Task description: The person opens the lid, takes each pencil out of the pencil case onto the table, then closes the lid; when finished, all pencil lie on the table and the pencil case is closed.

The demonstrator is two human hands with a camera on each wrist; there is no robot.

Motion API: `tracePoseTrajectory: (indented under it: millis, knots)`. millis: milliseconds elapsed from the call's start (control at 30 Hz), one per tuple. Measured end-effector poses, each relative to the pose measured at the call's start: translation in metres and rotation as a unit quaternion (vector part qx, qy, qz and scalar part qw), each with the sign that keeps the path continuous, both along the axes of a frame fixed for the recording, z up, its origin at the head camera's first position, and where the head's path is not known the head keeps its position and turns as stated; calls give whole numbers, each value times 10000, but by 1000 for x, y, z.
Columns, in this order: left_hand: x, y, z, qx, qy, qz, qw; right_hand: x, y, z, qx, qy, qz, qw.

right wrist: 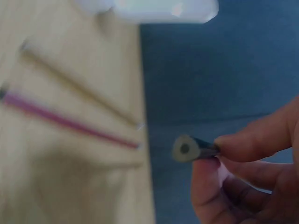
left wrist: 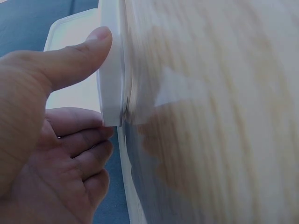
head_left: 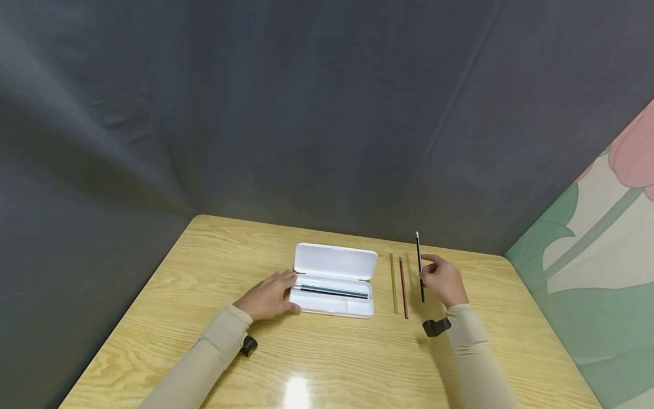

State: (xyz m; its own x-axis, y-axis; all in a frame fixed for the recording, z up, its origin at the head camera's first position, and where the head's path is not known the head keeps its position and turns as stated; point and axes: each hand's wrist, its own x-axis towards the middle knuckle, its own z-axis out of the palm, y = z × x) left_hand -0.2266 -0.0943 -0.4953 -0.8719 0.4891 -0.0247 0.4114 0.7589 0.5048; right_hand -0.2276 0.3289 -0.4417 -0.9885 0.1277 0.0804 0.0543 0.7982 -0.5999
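A white pencil case (head_left: 334, 308) lies on the table with its lid (head_left: 335, 261) raised. Dark pencils (head_left: 332, 291) lie lengthwise inside, their pale ends to the left. At the case's left end, my left hand (head_left: 268, 296) holds it, thumb along the front wall and fingers at the side, as the left wrist view shows. Farther right, my right hand (head_left: 443, 281) pinches a black pencil (head_left: 419, 258) between thumb and fingers, raised off the table. The right wrist view shows that pencil's unsharpened end (right wrist: 185, 148). Beside it lie a yellow pencil (head_left: 393, 284) and a red pencil (head_left: 403, 288).
The wooden table (head_left: 332, 363) has a dark curtain (head_left: 327, 125) behind its far edge and along the left. A flower-patterned cloth (head_left: 608, 244) hangs at the right. The yellow and red pencils lie between the case and my right hand.
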Motion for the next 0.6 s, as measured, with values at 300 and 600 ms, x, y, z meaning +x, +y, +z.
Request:
tracePoseTrajectory:
  millis: [300,600]
  knots:
    - [2,1,0,13,-43,-58,10000,-7,17,-37,845,-688,83,9940]
    - [2,0,1,30,-10,-49,10000,-10,15,-46,878,-1004,253,9907]
